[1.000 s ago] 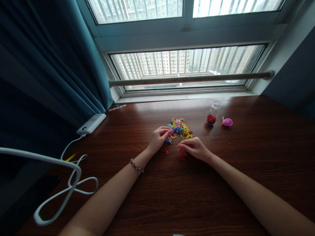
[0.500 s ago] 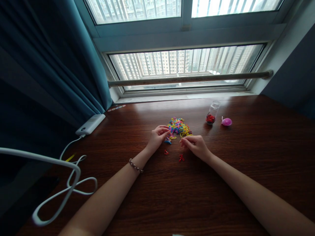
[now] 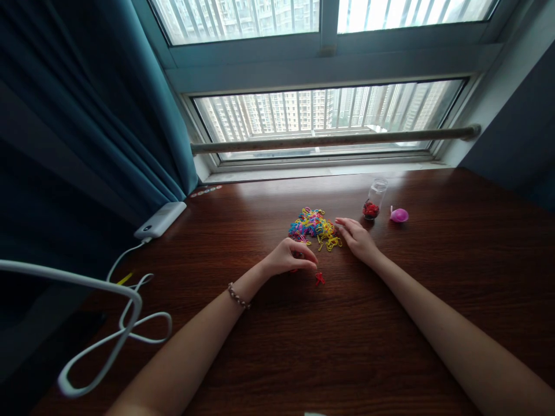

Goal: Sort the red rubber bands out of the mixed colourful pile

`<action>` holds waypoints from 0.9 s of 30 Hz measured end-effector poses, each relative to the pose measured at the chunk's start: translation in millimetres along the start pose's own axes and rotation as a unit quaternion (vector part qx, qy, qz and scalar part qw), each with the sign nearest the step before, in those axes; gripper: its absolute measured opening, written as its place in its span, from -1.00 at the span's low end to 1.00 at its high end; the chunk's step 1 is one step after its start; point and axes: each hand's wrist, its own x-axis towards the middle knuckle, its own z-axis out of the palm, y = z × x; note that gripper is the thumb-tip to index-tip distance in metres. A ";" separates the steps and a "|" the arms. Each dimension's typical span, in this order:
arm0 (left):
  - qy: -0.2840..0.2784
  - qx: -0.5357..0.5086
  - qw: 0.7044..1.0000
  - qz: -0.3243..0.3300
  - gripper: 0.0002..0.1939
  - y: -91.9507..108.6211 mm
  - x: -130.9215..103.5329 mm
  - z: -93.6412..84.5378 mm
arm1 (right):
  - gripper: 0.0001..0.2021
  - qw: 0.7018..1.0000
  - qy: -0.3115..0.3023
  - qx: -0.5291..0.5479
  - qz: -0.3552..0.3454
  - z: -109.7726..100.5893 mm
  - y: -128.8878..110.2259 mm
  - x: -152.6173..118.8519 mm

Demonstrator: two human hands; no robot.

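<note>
A loose pile of small blue, yellow and pink clips (image 3: 313, 224) lies on the dark wooden table. My left hand (image 3: 293, 256) is just in front of the pile, its thumb and fingertips pinched together close above a few red clips (image 3: 319, 278); whatever is between the fingertips is too small to make out. More red shows beneath this hand, mostly hidden. My right hand (image 3: 356, 238) rests at the pile's right edge with its fingers stretched out, beside some brownish-red pieces.
A clear jar (image 3: 374, 199) with red pieces inside stands behind my right hand. Beside it lies a pink rounded item (image 3: 399, 215). A white power strip (image 3: 160, 220) and its looped cable (image 3: 130, 323) are at the left. The window sill borders the table's back edge.
My left hand has moved from the pile's left side toward the right and nearer to me, over the red clips. My right hand has shifted back and right, and its fingers have opened.
</note>
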 end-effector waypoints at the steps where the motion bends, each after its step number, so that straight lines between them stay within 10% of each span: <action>1: 0.020 0.015 1.000 0.003 -0.75 -2.2 -0.1 -3.2 | -0.62 0.999 -0.027 -0.028 -0.004 1.2 0.3 0.0; 6: 0.289 0.191 0.938 0.002 -0.72 -27.5 2.6 -22.4 | -0.64 0.986 -0.116 -0.109 -0.038 0.0 -5.3 -2.0; 14: 0.155 0.328 0.932 -0.015 -0.57 -47.4 6.2 -18.6 | -0.72 0.994 -0.065 -0.014 -0.083 -1.3 -7.1 -3.8; 19: 0.249 0.303 0.917 -0.067 -0.66 -56.1 7.3 -20.4 | -0.70 0.994 0.004 -0.024 -0.111 -2.1 -25.9 -6.2; 27: 0.368 0.214 0.902 -0.068 -0.71 -67.5 4.4 -31.2 | -0.67 0.941 -0.180 -0.163 -0.234 33.8 -65.9 59.7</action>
